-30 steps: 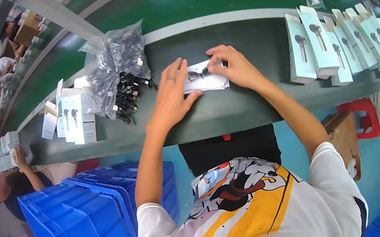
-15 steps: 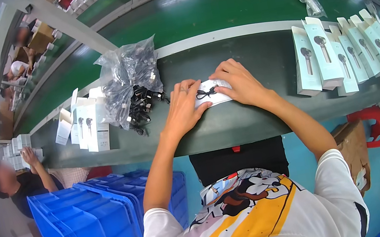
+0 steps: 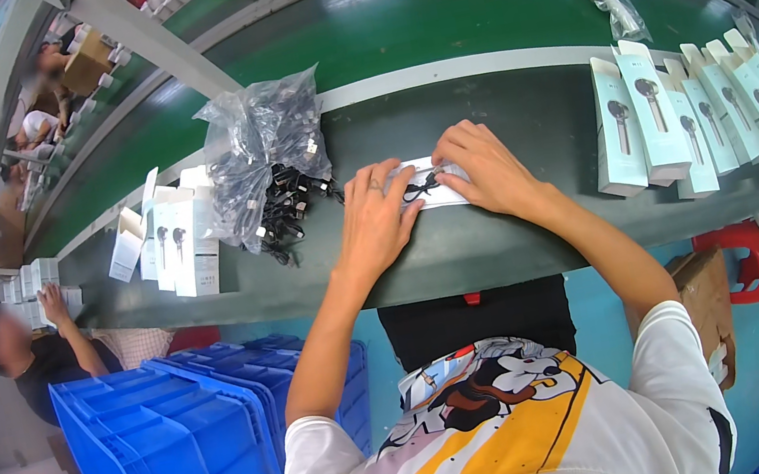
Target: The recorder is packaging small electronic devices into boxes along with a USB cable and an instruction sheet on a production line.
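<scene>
A folded white paper leaflet [image 3: 443, 194] lies on the dark table in front of me, and a short black cable [image 3: 421, 186], tied in a bundle, rests on it. My left hand [image 3: 378, 214] grips the leaflet's left end, fingers on top and thumb along the near edge. On the other end my right hand [image 3: 487, 169] presses with bent fingers, its thumb beside the cable. Both hands cover parts of the paper. Just left of them, a clear plastic bag [image 3: 264, 146] spills several black cables [image 3: 286, 211] onto the table.
Upright pale boxes with a printed handheld device [image 3: 654, 112] stand in a row at right; more boxes [image 3: 183, 246] stand at left. A bagged white device [image 3: 610, 1] lies on the green conveyor [image 3: 462, 14] beyond. Blue crates [image 3: 164, 427] stand below left; a co-worker [image 3: 53, 340] sits beyond.
The leaflet now looks narrower and flatter. My left fingers have slid inward over its left end, closer to the cable. My right hand has shifted only slightly.
</scene>
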`<state>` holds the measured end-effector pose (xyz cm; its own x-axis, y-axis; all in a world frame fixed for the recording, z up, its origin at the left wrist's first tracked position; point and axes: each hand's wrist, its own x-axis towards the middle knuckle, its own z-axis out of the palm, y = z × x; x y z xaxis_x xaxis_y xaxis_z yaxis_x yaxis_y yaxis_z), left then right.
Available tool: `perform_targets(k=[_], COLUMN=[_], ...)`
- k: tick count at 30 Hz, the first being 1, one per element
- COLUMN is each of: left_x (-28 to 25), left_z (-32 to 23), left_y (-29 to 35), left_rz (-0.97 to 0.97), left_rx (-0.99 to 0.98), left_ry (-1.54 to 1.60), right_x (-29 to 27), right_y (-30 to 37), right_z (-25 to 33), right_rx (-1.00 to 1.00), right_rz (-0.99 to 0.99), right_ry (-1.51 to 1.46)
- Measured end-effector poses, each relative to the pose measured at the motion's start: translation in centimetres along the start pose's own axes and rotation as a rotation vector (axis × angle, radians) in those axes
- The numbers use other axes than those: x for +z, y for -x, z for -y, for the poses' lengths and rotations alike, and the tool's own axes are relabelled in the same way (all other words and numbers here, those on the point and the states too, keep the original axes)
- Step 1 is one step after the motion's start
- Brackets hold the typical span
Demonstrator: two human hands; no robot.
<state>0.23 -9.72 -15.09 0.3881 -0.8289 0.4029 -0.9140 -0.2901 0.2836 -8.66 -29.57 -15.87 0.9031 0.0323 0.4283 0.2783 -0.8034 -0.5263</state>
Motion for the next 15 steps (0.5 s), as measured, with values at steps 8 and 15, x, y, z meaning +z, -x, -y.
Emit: perform_targets(k=[8, 15], left_x=[0.2, -2.2], left_z=[0.4, 0.1], left_y=[-1.4, -2.3], left_rz=[-0.006, 0.028], left_rx=[-0.068, -0.190], left_ry=[0.088, 0.316], right_x=[0.0, -0.7], right_y=[0.1, -0.3], right_z=[-0.2, 0.5], right_rx=[-0.064, 0.094], right_rz=[-0.022, -0.003], right_ry=[0.041, -0.287])
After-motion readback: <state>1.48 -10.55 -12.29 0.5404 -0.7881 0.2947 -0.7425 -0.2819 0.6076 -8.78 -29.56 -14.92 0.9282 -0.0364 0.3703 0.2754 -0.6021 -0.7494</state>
